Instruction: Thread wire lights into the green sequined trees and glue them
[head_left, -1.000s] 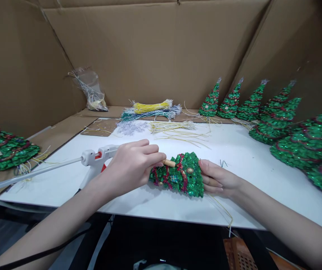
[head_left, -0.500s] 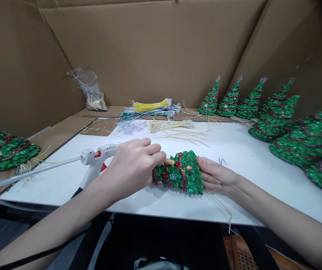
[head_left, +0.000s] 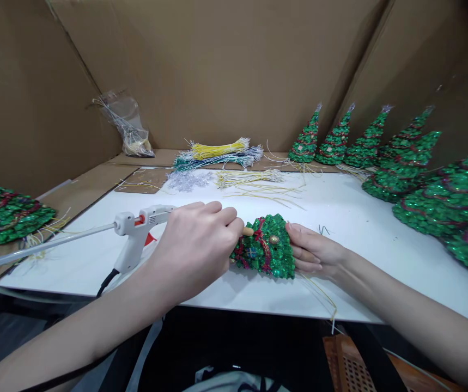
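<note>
No text, label, brand, number or sign can be read anywhere in the view. The white glue gun point(head_left: 141, 228) shows only red parts on its body, no lettering. The cardboard walls point(head_left: 225, 71) behind it are plain brown, and the clear bag point(head_left: 129, 128) standing against them carries no legible print.

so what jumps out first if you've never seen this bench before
Centre stage, a small green sequinned Christmas tree lies on its side on the white board: the left hand works a glue gun at its tip and the right hand steadies its base. A row of finished trees stands along the right cardboard wall. Bundles of yellow and green wires lie at the back.
</note>
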The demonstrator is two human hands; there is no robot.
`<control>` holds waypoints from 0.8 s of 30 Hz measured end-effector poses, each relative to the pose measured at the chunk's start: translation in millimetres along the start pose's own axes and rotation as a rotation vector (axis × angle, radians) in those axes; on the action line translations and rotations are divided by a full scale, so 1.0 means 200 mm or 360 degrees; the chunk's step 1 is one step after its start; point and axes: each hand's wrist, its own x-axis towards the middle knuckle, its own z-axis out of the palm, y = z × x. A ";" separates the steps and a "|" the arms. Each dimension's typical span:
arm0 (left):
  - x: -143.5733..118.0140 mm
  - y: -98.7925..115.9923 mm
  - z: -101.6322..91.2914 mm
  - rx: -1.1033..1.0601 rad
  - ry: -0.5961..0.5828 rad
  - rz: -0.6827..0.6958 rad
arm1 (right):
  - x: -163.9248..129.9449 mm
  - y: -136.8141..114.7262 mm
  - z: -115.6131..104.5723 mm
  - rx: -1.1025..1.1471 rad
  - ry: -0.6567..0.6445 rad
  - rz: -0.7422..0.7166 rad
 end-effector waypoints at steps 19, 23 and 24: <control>-0.10 -0.07 0.08 -0.0512 -0.0046 -0.0178 | -0.01 0.02 -0.04 -0.0035 -0.0105 0.0024; -0.10 -0.06 0.09 -0.0520 -0.0007 -0.0160 | -0.01 0.02 -0.04 -0.0048 -0.0087 0.0042; -0.10 -0.06 0.09 -0.0507 0.0006 -0.0152 | -0.01 0.02 -0.04 -0.0047 -0.0092 0.0036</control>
